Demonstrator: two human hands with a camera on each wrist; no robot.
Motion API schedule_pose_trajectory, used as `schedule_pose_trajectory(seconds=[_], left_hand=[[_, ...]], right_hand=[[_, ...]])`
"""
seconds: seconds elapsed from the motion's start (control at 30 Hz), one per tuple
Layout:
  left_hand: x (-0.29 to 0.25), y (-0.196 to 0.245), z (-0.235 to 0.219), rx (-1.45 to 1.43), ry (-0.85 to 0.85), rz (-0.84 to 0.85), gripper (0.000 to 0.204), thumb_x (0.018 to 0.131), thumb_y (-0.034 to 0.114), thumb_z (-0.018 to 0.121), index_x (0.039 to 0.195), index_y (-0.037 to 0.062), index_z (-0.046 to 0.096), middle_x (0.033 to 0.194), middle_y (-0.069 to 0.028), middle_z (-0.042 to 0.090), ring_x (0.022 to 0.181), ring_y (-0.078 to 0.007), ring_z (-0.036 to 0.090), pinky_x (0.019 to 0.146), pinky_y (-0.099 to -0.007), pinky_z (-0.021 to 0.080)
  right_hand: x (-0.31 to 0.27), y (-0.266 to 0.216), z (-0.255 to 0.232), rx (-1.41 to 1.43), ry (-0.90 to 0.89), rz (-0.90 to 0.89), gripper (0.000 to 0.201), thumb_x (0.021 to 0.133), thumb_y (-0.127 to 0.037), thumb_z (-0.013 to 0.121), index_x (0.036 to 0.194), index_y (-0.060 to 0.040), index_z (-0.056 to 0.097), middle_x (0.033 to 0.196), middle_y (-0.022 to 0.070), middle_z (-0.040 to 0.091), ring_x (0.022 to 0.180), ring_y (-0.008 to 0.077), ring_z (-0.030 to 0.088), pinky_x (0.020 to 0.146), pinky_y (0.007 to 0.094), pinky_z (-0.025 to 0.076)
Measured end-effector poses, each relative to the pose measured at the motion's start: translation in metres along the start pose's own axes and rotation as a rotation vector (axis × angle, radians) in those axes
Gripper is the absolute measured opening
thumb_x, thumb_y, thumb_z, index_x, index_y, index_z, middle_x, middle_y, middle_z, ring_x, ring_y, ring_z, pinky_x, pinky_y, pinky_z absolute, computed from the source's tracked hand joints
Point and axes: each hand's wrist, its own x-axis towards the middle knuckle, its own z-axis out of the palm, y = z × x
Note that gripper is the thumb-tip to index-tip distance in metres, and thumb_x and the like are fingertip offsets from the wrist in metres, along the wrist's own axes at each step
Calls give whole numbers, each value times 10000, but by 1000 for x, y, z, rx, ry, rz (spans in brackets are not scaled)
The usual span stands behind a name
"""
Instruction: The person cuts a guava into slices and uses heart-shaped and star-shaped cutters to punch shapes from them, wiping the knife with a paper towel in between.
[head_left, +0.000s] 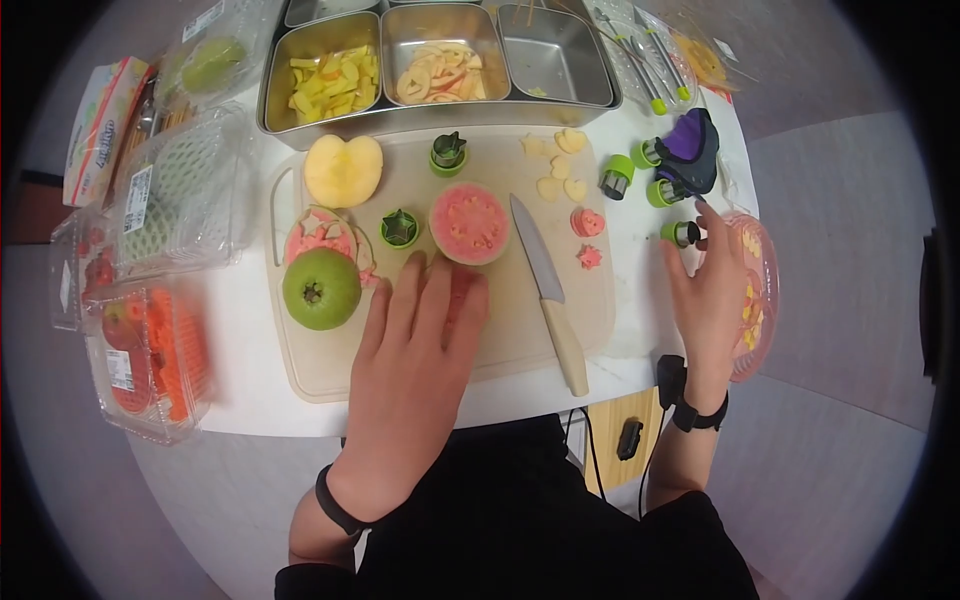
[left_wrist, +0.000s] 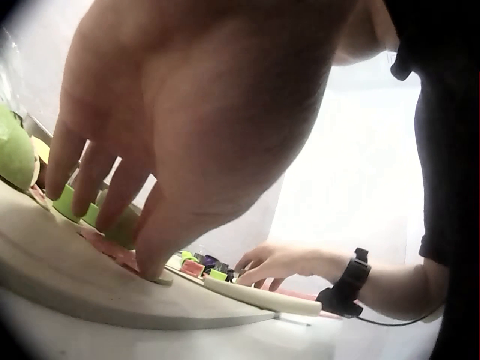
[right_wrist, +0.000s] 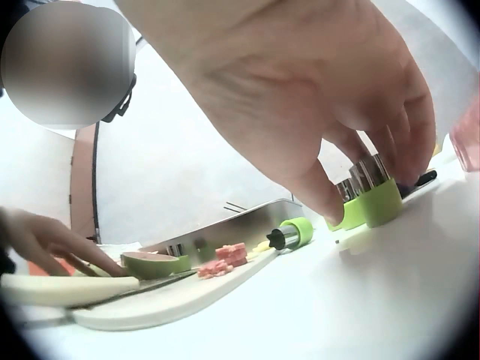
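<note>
My left hand [head_left: 412, 345] reaches onto the cutting board [head_left: 450, 385], its fingertips and thumb coming down around a pink guava slice [left_wrist: 109, 246] that it partly hides. Just beyond the fingers sit a halved pink guava [head_left: 468, 222] and a star-shaped cutter [head_left: 399, 229] with a green rim. A whole green guava [head_left: 321, 288] lies left of this hand, next to a cut-out guava slice. Over the table at right, my right hand [head_left: 708, 290] has its fingers spread around a green-rimmed round metal cutter [right_wrist: 382, 202]. Thumb and fingers stand apart on either side of it.
A knife [head_left: 540, 255] lies on the board, blade pointing away. Half an apple [head_left: 343, 171], another cutter and small cut shapes share the board. Behind stands a metal container [head_left: 430, 118] with fruit pieces. Clear fruit boxes [head_left: 185, 195] line the left; a pink bowl [head_left: 765, 300] is far right.
</note>
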Motion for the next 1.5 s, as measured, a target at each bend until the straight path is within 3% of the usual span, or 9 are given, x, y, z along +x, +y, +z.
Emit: schedule_pose_trajectory(seconds=[0.2, 0.37, 0.5, 0.7, 0.83, 0.97, 1.2, 1.5], left_hand=[[5, 2, -6, -33, 17, -26, 623, 816, -58, 678, 1421, 76, 617, 1416, -174, 569, 1348, -391, 556, 1099, -493, 491], [3, -1, -9, -58, -14, -94, 492, 838, 25, 745, 1318, 59, 642, 1220, -148, 584, 1152, -365, 596, 949, -465, 512], [0, 2, -13, -131, 2, -188, 498, 822, 67, 807, 1293, 48, 645, 1132, -139, 581, 1057, -363, 593, 895, -460, 512], [-6, 3, -7, -234, 60, -254, 504, 827, 96, 841, 1288, 30, 648, 1135, -142, 578, 1044, -365, 593, 879, -460, 519], [-6, 2, -2, -241, 102, -249, 506, 830, 107, 847, 1286, 19, 646, 1159, -152, 576, 1057, -369, 597, 891, -458, 523], [-5, 1, -2, -215, 84, -252, 506, 828, 122, 857, 1272, 17, 639, 1168, -158, 575, 1067, -381, 599, 885, -465, 525], [-8, 2, 0, -238, 94, -312, 430, 822, 160, 878, 1146, 42, 621, 1096, -141, 562, 1008, -385, 598, 827, -467, 515], [-14, 0, 0, -275, 100, -314, 458, 826, 155, 878, 1203, 46, 642, 1092, -141, 574, 1008, -379, 607, 826, -461, 521]], right_hand=[[12, -13, -14, -34, 44, -120, 423, 933, -58, 760, 1346, -35, 676, 1200, 173, 704, 1087, 379, 674, 934, 454, 534], [21, -18, -16, 33, -75, -209, 386, 912, -7, 741, 1294, -38, 696, 1200, 159, 716, 1111, 378, 682, 936, 460, 544], [32, -26, -13, 80, -148, -251, 375, 903, 25, 717, 1273, -40, 703, 1187, 155, 723, 1095, 372, 696, 904, 458, 561], [58, -14, -11, 38, -79, -265, 375, 901, 26, 712, 1271, -34, 707, 1135, 170, 732, 1044, 367, 711, 873, 454, 573], [59, 4, -24, 9, -115, -114, 435, 856, -28, 758, 1288, -24, 705, 1108, 184, 746, 989, 340, 718, 861, 436, 575], [53, -3, -12, 6, -183, -104, 468, 841, -67, 785, 1299, -24, 700, 1098, 189, 751, 984, 357, 713, 870, 443, 570], [67, 7, 9, 10, -177, -115, 337, 849, -78, 794, 1175, -10, 738, 1039, 160, 753, 942, 332, 704, 854, 425, 564], [61, 3, 5, 95, -166, -166, 328, 834, -58, 806, 1156, -7, 759, 996, 142, 739, 903, 289, 695, 850, 411, 561]])
